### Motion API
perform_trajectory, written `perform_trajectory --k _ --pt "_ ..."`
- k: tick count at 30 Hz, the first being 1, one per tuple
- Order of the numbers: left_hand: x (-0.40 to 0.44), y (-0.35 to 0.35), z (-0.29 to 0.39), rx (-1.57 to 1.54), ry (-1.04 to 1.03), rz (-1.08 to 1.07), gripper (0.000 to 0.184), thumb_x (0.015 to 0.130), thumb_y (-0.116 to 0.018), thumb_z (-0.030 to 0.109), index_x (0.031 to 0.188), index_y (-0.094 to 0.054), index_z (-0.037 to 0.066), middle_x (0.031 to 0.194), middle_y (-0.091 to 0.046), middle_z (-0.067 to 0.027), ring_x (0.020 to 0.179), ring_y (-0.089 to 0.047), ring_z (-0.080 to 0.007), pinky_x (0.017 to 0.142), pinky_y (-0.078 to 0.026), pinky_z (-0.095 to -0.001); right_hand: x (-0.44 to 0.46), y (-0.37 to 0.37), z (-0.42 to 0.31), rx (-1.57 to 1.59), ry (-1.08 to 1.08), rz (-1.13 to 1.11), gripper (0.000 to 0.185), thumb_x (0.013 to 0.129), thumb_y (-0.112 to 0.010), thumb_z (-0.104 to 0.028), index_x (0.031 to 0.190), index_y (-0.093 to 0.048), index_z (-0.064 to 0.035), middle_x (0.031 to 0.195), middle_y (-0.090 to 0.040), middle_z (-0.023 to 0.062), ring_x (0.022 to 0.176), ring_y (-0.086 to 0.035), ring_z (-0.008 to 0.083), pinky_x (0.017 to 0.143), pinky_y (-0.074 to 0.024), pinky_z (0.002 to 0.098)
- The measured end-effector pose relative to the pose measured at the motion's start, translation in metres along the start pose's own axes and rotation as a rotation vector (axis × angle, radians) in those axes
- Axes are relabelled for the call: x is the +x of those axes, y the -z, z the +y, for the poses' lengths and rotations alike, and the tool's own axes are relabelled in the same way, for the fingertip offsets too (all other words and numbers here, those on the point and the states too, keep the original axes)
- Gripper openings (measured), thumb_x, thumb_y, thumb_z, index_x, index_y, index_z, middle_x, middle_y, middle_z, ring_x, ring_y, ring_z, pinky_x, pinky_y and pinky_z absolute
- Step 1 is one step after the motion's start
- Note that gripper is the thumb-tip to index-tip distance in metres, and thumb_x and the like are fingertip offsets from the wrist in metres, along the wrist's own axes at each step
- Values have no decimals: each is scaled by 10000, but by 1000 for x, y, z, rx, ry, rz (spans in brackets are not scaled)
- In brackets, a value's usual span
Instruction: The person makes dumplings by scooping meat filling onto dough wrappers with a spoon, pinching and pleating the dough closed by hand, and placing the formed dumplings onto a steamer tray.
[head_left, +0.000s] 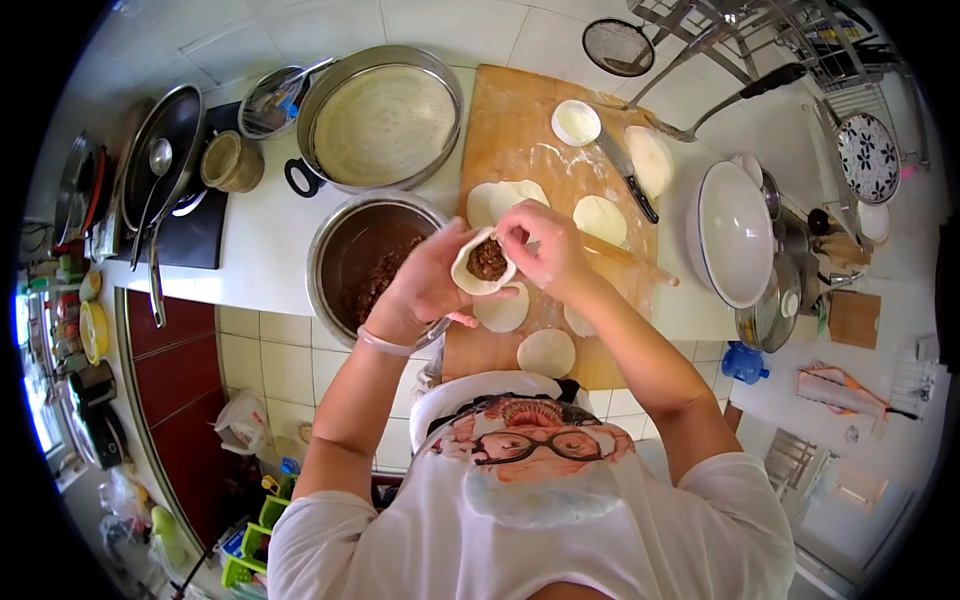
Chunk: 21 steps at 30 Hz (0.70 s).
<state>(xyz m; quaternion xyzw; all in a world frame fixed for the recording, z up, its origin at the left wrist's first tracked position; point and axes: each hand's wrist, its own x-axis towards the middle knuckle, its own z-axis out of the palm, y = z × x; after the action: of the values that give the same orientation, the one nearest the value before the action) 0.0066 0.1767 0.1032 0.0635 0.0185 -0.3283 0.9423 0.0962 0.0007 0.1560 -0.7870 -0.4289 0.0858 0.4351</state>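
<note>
My left hand (425, 280) cups a round dough wrapper (468, 278) with brown filling (487, 260) in its middle. The fingers of my right hand (540, 245) pinch the wrapper's upper right edge. Below and left of my left hand is a steel bowl (335, 225) with more brown filling inside. Flat dough rounds (546, 353) lie on the floured wooden board (510, 110), some of them partly behind my hands. A rolling pin (640, 265) extends right from beneath my right forearm.
A knife (628, 178) and a small bowl of white powder (576, 123) sit on the board. A steamer pan (380, 120) stands at the upper left, a large white bowl (735, 235) at the right, and a wok (165, 150) at the far left.
</note>
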Motion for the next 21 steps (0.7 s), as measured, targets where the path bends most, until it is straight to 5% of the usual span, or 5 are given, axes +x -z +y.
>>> perform_trajectory --k 2,4,6,14,21 --pt "7 -27 -5 -133 -252 250 461 1042 -298 341 1335 -463 25 1296 -567 -147 1261 -517 -301 1029 -434 -565 1 -1 -3 251 -241 79 103 837 -649 -21 939 -641 -21 891 -645 93 749 -638 219 670 -512 296" --pt "18 -12 -13 -134 -291 265 469 1048 -274 349 1359 -457 48 1309 -560 -128 1274 -497 -281 1077 -376 -552 0 -5 -3 224 -283 56 115 841 -648 -37 955 -644 -26 878 -645 84 735 -636 210 655 -509 307" --pt "24 -4 -18 -158 -356 336 457 1057 -276 355 1354 -462 62 1317 -555 -112 1243 -521 -273 1040 -425 -495 -4 -11 4 21 -105 85 147 821 -618 -26 966 -640 -36 824 -612 107 718 -616 292 644 -506 361" --pt "27 -5 -26 -133 -280 636 300 1021 -399 272 1211 -551 95 1218 -597 -63 1151 -545 -211 1030 -424 -471 -6 -7 -1 -287 232 16 137 756 -635 -6 889 -630 -41 919 -611 78 831 -635 275 710 -538 383" --pt "18 -19 -24 0 -153 767 314 1018 -406 282 1216 -529 72 1237 -569 -98 1146 -542 -308 987 -473 -460 -13 -10 5 -301 382 8 167 739 -678 -20 898 -633 -40 972 -635 76 828 -649 267 682 -546 359"
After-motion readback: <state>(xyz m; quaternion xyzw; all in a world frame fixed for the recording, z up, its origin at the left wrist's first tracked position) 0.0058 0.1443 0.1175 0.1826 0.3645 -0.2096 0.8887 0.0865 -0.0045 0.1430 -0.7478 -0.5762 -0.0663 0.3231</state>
